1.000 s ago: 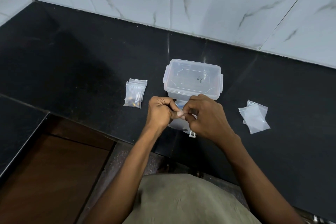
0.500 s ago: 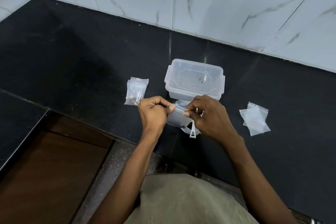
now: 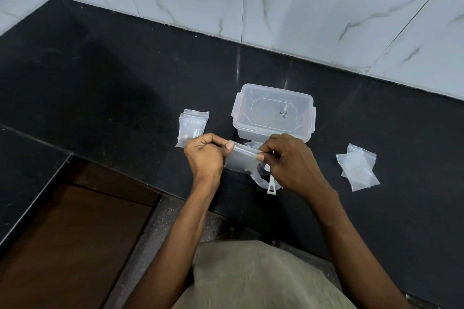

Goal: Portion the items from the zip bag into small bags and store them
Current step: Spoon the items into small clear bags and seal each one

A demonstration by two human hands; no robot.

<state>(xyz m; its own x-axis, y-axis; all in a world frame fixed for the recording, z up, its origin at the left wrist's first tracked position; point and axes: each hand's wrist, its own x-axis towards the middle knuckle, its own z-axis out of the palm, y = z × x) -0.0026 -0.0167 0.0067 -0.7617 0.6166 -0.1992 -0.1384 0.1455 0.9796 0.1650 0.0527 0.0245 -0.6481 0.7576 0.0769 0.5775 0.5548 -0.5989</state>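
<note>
Pinching a small bag (image 3: 241, 162) by its top strip, the left hand (image 3: 204, 155) holds one end between thumb and curled fingers and the right hand (image 3: 288, 160) pinches the other end, so the bag hangs stretched between them just above the counter's front edge. A few dark bits sit at its bottom. Under it lies a larger zip bag (image 3: 263, 179) with a white slider tab. Just behind stands a clear plastic box (image 3: 273, 113), open, with tiny dark pieces inside. Filled small bags (image 3: 192, 125) lie left of the box; empty bags (image 3: 357, 167) lie well apart to the right. All rest on a black stone counter (image 3: 113, 88) backed by white marble-patterned wall tiles (image 3: 301, 7). A second ago the hands were touching; now they are spread apart along the strip.
</note>
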